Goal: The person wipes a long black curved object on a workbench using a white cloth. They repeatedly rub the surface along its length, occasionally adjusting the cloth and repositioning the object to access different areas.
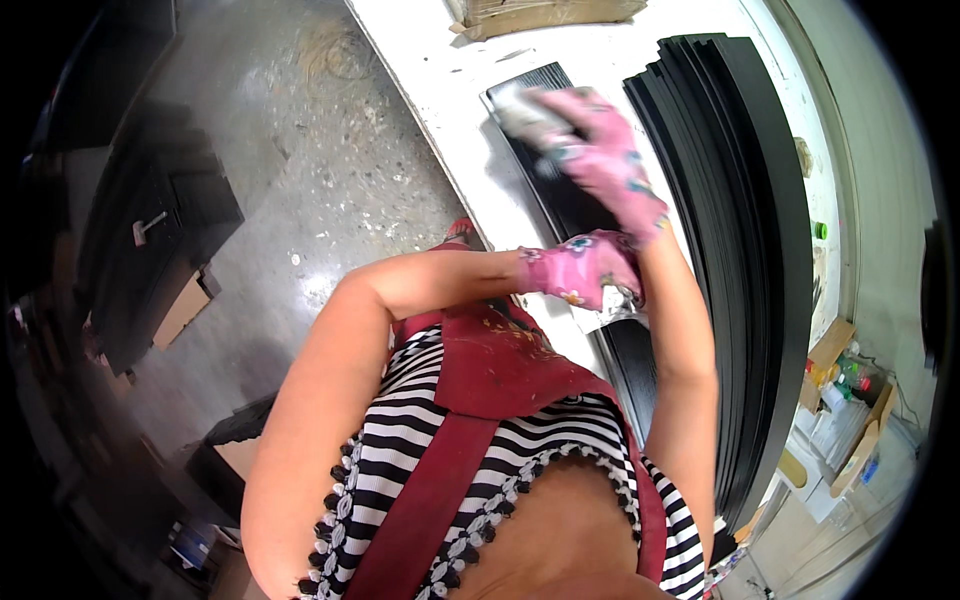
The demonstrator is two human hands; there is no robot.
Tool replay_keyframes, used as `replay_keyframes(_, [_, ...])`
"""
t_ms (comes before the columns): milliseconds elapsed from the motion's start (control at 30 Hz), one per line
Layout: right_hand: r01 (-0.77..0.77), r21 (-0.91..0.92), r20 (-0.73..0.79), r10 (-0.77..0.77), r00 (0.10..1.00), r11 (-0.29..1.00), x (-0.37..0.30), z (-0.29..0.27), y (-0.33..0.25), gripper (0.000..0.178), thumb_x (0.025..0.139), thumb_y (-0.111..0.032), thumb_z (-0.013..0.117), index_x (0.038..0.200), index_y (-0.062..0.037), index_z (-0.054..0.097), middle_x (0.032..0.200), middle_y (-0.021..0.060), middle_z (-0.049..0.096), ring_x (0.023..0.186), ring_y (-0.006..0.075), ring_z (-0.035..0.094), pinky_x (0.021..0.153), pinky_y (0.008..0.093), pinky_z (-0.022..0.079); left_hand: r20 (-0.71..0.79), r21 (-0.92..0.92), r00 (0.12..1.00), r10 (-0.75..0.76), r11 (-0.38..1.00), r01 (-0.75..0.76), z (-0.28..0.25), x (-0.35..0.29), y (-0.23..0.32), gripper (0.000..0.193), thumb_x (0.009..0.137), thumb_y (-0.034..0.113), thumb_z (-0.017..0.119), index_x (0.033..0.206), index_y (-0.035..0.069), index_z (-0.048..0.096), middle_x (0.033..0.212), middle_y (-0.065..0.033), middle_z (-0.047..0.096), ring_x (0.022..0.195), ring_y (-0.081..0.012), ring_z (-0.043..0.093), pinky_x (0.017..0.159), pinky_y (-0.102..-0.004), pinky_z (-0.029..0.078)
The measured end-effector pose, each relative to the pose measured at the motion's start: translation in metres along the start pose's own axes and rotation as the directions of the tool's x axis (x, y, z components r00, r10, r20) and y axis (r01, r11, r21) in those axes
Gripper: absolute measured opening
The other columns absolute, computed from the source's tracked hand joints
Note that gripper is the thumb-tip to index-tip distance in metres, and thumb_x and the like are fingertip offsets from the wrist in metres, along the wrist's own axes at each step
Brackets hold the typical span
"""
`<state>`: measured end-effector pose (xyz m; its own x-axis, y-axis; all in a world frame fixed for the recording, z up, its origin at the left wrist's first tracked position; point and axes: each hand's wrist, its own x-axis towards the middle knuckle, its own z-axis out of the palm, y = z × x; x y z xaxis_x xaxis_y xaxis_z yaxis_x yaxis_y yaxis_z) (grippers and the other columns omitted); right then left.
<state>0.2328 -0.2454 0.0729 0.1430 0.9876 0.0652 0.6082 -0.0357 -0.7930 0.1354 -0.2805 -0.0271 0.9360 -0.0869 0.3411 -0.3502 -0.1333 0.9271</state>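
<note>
A long black board (575,200) lies lengthwise on the white table in front of me. Both my hands wear pink flowered gloves. My right hand (605,155) is over the board's far part, its fingers closed on a white cloth (528,115) that is blurred by motion. Nearer to my body, my left hand (590,272) crosses under the right forearm, closed on a second crumpled white cloth (616,306) against the board. The right wrist partly hides the left fingers.
Many black strips (735,250) stand packed in a long curved-looking row on the right. A cardboard box (550,14) sits at the table's far end. Dark panels (205,205) are on the left over the concrete floor (330,130). Bottles and boxes (850,385) clutter the lower right.
</note>
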Motion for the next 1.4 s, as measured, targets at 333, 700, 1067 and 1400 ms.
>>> replay_keyframes(333, [0.083, 0.63, -0.703, 0.522, 0.483, 0.772, -0.047, 0.024, 0.087, 0.036, 0.091, -0.016, 0.067, 0.124, -0.0013, 0.062, 0.12, 0.0098, 0.063, 0.108, 0.017, 0.06, 0.095, 0.0273, 0.046, -0.806, 0.188, 0.584, -0.094, 0.895, 0.404, -0.175, -0.045, 0.044, 0.057, 0.076, -0.013, 0.065, 0.127, 0.011, 0.059, 0.127, -0.0079, 0.06, 0.122, -0.0194, 0.054, 0.105, -0.0309, 0.043])
replay_keyframes(700, [-0.045, 0.759, -0.504, 0.63, 0.591, 0.65, -0.046, 0.019, 0.077, 0.049, 0.09, -0.022, 0.07, 0.129, 0.0049, 0.056, 0.125, 0.014, 0.059, 0.115, 0.0197, 0.056, 0.101, 0.0299, 0.042, -0.415, 0.381, 0.817, -0.4, 0.74, 0.555, -0.244, 0.008, -0.049, 0.041, 0.093, 0.023, 0.062, 0.13, 0.007, 0.055, 0.095, -0.011, 0.066, 0.08, -0.0201, 0.061, 0.072, -0.0307, 0.051])
replay_keyframes(1067, [-0.313, 0.194, -0.691, 0.356, 0.629, 0.93, -0.045, 0.022, 0.083, 0.044, 0.08, -0.027, 0.076, 0.121, -0.016, 0.066, 0.113, 0.0135, 0.057, 0.108, 0.031, 0.055, 0.095, 0.0406, 0.047, -0.414, -0.061, 0.743, -0.526, 0.83, 0.555, -0.237, -0.007, -0.041, 0.033, 0.1, 0.013, 0.048, 0.128, -0.002, 0.054, 0.113, -0.012, 0.068, 0.103, -0.0174, 0.063, 0.089, -0.027, 0.049])
replay_keyframes(1400, [-0.382, 0.116, -0.683, 0.354, 0.64, 0.917, -0.045, 0.019, 0.078, 0.042, 0.084, -0.022, 0.072, 0.124, -0.015, 0.064, 0.115, 0.0155, 0.058, 0.11, 0.0291, 0.057, 0.095, 0.0393, 0.047, -0.542, 0.008, 0.703, -0.461, 0.834, 0.552, -0.232, -0.105, -0.025, 0.035, 0.101, 0.018, 0.044, 0.129, -0.002, 0.052, 0.105, -0.0138, 0.068, 0.087, -0.0208, 0.066, 0.08, -0.031, 0.055])
